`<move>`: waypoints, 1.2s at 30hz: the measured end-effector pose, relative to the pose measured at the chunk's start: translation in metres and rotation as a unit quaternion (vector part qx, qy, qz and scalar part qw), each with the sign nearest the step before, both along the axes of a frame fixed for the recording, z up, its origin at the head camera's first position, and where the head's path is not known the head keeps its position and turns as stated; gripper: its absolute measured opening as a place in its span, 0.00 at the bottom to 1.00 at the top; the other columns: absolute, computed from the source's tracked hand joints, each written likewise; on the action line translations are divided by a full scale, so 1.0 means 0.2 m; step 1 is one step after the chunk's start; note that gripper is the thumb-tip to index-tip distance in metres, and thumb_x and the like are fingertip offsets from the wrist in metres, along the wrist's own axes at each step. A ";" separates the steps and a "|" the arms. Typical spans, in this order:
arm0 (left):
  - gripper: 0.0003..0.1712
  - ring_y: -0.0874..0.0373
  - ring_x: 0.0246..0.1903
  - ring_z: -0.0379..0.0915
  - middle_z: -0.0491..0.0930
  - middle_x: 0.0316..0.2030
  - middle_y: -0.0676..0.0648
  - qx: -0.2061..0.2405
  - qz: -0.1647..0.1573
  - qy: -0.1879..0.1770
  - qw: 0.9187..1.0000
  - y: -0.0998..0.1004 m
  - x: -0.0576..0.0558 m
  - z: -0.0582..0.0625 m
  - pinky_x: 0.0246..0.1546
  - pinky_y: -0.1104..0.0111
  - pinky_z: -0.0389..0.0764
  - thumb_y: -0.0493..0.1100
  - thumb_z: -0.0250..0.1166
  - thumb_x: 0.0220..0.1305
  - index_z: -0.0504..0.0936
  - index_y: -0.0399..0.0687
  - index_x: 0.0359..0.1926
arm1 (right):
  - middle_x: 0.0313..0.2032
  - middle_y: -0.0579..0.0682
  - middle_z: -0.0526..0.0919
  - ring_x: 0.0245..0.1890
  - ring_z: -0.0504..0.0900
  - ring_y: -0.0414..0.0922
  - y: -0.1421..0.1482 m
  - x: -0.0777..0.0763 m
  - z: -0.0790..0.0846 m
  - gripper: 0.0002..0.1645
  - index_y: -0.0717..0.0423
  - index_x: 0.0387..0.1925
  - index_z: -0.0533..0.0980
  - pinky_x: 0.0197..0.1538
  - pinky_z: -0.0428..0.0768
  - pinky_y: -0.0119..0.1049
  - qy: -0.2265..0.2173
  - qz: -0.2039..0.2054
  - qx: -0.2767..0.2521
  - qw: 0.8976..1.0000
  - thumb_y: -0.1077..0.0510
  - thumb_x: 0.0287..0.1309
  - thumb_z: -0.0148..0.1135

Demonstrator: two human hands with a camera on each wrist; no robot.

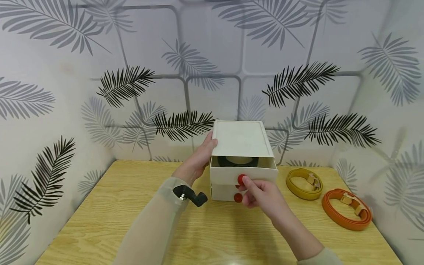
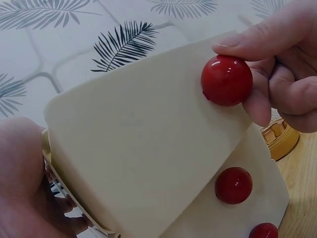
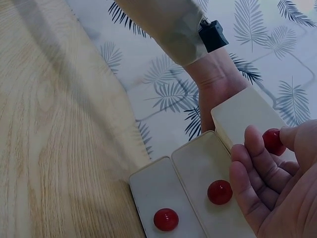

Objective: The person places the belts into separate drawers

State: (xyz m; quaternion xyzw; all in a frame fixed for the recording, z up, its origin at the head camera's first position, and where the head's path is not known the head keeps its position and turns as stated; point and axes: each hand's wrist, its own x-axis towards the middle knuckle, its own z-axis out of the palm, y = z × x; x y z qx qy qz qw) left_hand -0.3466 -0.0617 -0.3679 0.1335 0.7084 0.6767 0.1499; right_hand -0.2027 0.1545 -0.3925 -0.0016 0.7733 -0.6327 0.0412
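Note:
A small white drawer box (image 1: 241, 138) with red round knobs stands on the table. Its top drawer (image 2: 129, 134) is pulled partly out, and a dark ring-shaped thing (image 1: 226, 162) shows inside, partly covered by the box top. My right hand (image 1: 265, 198) pinches the top drawer's red knob (image 2: 227, 82) between thumb and fingers. At the box's left side my left hand (image 1: 200, 156) holds on, its thumb over the top edge; the other fingers are mostly hidden. Below, two lower drawers carry a middle knob (image 3: 219, 192) and a bottom knob (image 3: 166, 219).
To the right of the box lie a coiled yellow belt (image 1: 293, 186) and a coiled orange belt (image 1: 334, 214), both with gold-coloured buckles. The wooden table (image 1: 132, 206) meets a leaf-patterned wall (image 1: 212, 95) close behind the box.

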 end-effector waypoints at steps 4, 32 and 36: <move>0.37 0.44 0.86 0.38 0.38 0.90 0.54 -0.001 -0.002 -0.003 1.000 0.00 0.00 0.00 0.81 0.38 0.50 0.59 0.42 0.90 0.39 0.78 0.91 | 0.26 0.55 0.87 0.32 0.85 0.49 0.00 -0.02 0.00 0.30 0.63 0.44 0.89 0.45 0.89 0.42 -0.001 -0.005 0.006 1.000 0.40 0.84 0.60; 0.39 0.44 0.86 0.35 0.34 0.90 0.53 0.000 0.006 -0.011 1.000 0.00 0.00 0.00 0.81 0.38 0.49 0.59 0.43 0.90 0.37 0.75 0.91 | 0.27 0.53 0.87 0.31 0.85 0.47 0.00 -0.15 -0.01 0.34 0.69 0.49 0.87 0.42 0.88 0.39 0.022 -0.013 0.000 1.000 0.39 0.84 0.59; 0.39 0.43 0.86 0.36 0.35 0.90 0.53 -0.004 0.006 -0.011 1.000 0.00 0.00 0.01 0.81 0.38 0.49 0.59 0.42 0.90 0.37 0.75 0.91 | 0.26 0.53 0.87 0.32 0.85 0.47 -0.01 -0.16 0.00 0.34 0.68 0.50 0.87 0.42 0.88 0.39 0.020 -0.015 0.002 1.000 0.38 0.84 0.60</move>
